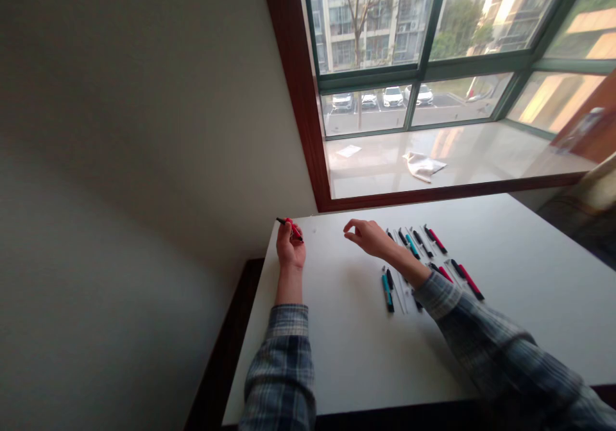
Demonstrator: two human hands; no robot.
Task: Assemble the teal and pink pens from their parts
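My left hand is closed around red and black pen parts near the table's far left corner. A black tip sticks out past the fingers, and I cannot tell whether the parts are joined. Over the middle of the table, my right hand hovers with bent fingers slightly apart and nothing visible between them. Beside and beneath its forearm lie disassembled pens in two rows. Among them are a teal barrel, a red barrel, another teal barrel and thin pale refills. The right forearm hides some pieces.
The white table meets a grey wall on the left. Behind it rises a red-brown window frame. A crumpled plastic bag and a white paper piece lie on the sill.
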